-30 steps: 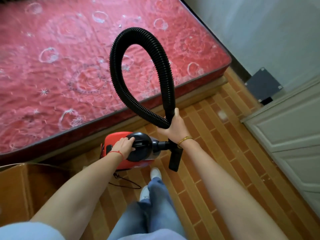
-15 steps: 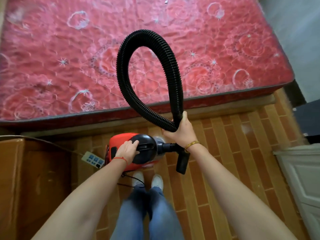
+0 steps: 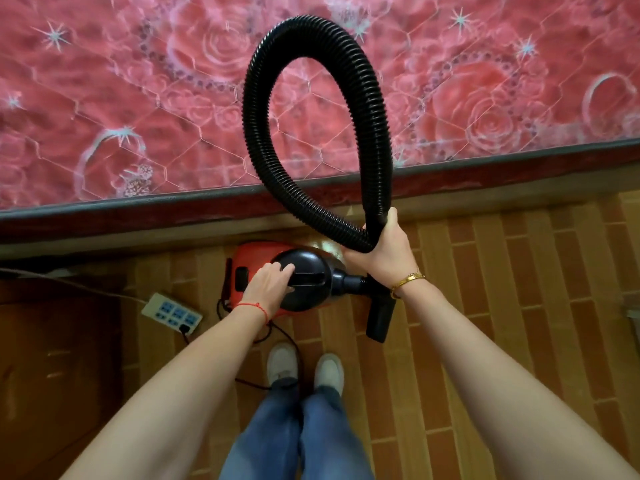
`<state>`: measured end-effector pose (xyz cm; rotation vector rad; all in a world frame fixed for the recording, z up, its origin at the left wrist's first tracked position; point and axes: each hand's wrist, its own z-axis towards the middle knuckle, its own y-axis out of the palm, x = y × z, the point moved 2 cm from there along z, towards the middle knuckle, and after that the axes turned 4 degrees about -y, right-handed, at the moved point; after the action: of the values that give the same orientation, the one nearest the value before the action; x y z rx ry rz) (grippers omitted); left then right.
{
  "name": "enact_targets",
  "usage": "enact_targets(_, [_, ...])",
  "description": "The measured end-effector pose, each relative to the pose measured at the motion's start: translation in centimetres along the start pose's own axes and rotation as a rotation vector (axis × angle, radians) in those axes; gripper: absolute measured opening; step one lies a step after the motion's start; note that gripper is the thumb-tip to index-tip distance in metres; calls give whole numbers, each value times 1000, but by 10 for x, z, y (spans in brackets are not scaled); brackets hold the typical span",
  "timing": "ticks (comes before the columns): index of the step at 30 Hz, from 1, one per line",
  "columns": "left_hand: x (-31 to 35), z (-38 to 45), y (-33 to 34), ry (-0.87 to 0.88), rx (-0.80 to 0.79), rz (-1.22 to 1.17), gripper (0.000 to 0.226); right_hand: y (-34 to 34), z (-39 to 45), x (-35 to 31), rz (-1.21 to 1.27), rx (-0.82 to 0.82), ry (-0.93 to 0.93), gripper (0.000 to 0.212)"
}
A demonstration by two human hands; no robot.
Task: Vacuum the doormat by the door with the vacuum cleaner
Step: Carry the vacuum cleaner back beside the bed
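Vacuum cleaner [image 3: 277,271] held above floor [image 3: 502,306], in front of mattress [image 3: 138,98] edge. Left hand [image 3: 268,287] placed on vacuum handle; right hand [image 3: 384,258] wrapped around hose [image 3: 311,109] to right of vacuum body. Hose looped upward over mattress, both ends gathered at right hand. Nozzle [image 3: 379,317] hung below right wrist. Power strip [image 3: 172,312] laid on floor left of vacuum, cord [image 3: 284,337] trailed from it toward shoes [image 3: 304,368]. Shoes located below vacuum, between forearms. Box [image 3: 52,358] positioned at far left.
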<state>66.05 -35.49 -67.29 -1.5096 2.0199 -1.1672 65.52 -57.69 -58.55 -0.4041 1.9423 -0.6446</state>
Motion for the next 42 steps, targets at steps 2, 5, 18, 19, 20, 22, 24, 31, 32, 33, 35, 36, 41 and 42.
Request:
enact_targets(2, [1, 17, 7, -6, -3, -15, 27, 7, 13, 10, 8, 0, 13, 64])
enact_targets(5, [3, 39, 19, -22, -8, -44, 31, 12, 31, 20, 13, 9, 0, 63])
enact_targets(18, [-2, 98, 55, -146, -120, -226, 45, 45, 88, 51, -37, -18, -59, 66])
enact_targets(19, [-3, 100, 57, -151, -131, -225, 45, 48, 90, 52, -37, -21, -67, 66])
enact_targets(20, [-5, 102, 59, -158, -144, -225, 46, 51, 92, 52, -35, -22, -78, 66])
enact_targets(22, [-8, 105, 64, -169, -165, -217, 46, 54, 96, 53, -28, -23, -95, 67])
enact_targets(24, [-11, 106, 67, -183, -181, -200, 46, 57, 101, 54, -17, -24, -103, 69])
enact_targets(31, [-6, 107, 76, -212, -143, -165, 47, 55, 112, 57, -57, 26, -173, 90])
enact_targets(32, [-5, 107, 77, -212, -144, -159, 47, 54, 111, 57, -76, 45, -176, 94])
enact_targets(33, [-5, 107, 77, -214, -143, -154, 46, 54, 111, 57, -96, 63, -174, 97])
enact_targets(35, [-5, 105, 77, -219, -133, -146, 47, 54, 108, 56, -127, 72, -152, 103])
enact_targets(36, [-5, 104, 77, -216, -121, -145, 47, 54, 107, 55, -134, 63, -133, 106])
enact_targets(41, [-6, 88, 73, -176, -42, -174, 56, 50, 97, 52, -173, 21, -28, 140])
enact_targets(42, [-6, 83, 72, -162, -3, -175, 58, 49, 94, 51, -180, 14, -10, 145])
